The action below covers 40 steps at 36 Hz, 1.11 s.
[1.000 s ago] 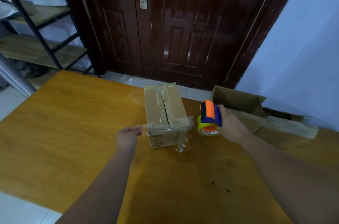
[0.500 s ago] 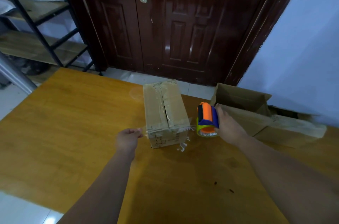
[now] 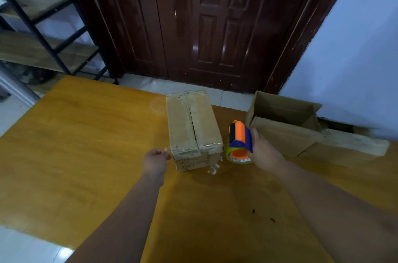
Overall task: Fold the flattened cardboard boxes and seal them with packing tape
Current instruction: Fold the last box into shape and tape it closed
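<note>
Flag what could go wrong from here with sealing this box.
1. The left hand pinches the tape strip at a corner of the closed box while the right hand holds the tape dispenser on the other side; an uneven pull could wrinkle the strip or drag the box.
2. The top seam looks gapped, so this crosswise strip alone may not hold it.

Matt cardboard box [image 3: 193, 124]; glossy wooden table [image 3: 86, 155].

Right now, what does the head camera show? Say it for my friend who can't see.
A person tapes a closed cardboard box on a table: the left hand pinches a tape strip at its near left corner, the right hand grips an orange-blue tape dispenser beside it. An open box lies farther right.
</note>
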### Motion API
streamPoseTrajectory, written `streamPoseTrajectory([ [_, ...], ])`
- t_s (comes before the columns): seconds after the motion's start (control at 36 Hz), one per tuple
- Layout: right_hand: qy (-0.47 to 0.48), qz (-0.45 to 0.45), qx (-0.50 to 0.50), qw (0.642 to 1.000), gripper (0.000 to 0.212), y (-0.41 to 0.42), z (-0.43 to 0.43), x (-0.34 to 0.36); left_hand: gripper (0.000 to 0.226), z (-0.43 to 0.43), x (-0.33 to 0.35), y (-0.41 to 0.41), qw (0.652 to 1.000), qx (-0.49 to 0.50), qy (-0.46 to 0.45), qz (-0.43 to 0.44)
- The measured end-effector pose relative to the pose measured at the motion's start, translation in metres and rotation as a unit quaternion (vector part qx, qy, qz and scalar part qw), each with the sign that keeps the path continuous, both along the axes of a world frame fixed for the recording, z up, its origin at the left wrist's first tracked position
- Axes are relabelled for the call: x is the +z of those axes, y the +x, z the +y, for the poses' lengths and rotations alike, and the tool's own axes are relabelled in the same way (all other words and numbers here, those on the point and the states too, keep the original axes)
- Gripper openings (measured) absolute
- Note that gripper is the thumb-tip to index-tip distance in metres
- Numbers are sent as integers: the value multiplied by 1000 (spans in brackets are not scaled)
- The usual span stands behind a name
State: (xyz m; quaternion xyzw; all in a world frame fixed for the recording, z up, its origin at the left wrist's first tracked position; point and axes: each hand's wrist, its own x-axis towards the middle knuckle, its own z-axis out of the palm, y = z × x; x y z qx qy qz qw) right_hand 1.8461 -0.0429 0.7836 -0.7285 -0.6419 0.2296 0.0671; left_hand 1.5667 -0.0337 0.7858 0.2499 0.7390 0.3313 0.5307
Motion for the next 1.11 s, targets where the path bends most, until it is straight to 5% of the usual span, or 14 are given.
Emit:
streamPoseTrajectory([
  [0.36,-10,10,19,1000,76,-7,1,-11,21,7,-10,6,997,9,-32,64],
  [0.47,-12,19,28,999,71,-9,3,-12,62,-7,-18,0,982,-91,-74,149],
  [0.53,-15,13,31,999,72,-8,4,-11,63,-14,-27,-5,981,-101,-77,148],
  [0.69,-20,25,45,998,71,-10,5,-10,36,-19,-10,9,980,5,136,144],
  [0.81,-23,39,44,998,71,-12,7,-10,59,-35,2,28,971,-57,200,118],
  [0.97,-32,33,47,998,76,-14,7,-8,109,-44,0,33,988,-113,109,10],
  [1.03,-40,46,64,996,73,-17,7,-8,115,-43,3,31,966,-152,131,164],
  [1.11,-45,61,85,994,71,-25,5,-8,107,-38,4,34,815,-280,211,461],
])
